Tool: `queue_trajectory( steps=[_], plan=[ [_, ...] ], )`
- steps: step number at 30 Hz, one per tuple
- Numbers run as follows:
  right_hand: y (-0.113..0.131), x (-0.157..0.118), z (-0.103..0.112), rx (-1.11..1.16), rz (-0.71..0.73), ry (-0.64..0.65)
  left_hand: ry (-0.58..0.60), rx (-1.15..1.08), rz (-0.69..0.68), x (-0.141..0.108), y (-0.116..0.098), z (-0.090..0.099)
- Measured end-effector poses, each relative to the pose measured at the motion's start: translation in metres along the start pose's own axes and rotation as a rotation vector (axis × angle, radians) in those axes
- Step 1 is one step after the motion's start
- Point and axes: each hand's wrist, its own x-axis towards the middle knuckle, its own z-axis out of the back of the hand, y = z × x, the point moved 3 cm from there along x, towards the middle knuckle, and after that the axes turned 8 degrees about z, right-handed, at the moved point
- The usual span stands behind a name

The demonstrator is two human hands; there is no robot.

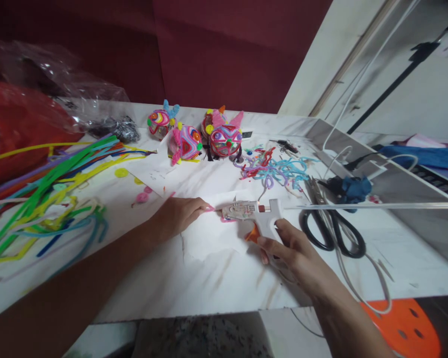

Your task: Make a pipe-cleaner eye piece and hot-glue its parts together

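My right hand (pixel 293 251) is wrapped round the handle of a white hot glue gun (pixel 271 214) with an orange trigger; a long clear glue stick (pixel 358 205) sticks out of its back. The gun lies level, its nozzle pointing left. My left hand (pixel 184 214) pinches a small pink strip (pixel 209 209) close to the nozzle tip. Another bit of pink shows just under the nozzle. Beneath both hands lies a white paper sheet (pixel 205 243) on the marble-patterned table (pixel 157 293).
Decorated colourful animal heads (pixel 226 139) stand at the back. Fuzzy craft stems (pixel 48 189) cover the left side, near a red bag (pixel 26 114). Coloured scraps (pixel 274 166) lie behind the gun. Large black-handled scissors (pixel 345 233) and a white cable (pixel 381 298) are at the right.
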Motion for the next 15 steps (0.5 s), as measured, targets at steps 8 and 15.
queue_trajectory(
  steps=[8,15],
  plan=[
    [-0.0018,0.0015,-0.0008,-0.064,0.008,-0.019,-0.026,-0.013,-0.029,-0.0001,0.0021,-0.0018],
    [-0.0016,0.0028,-0.0014,-0.103,0.012,0.01,0.041,-0.004,0.01,0.0002,-0.0053,0.0056]
  ],
)
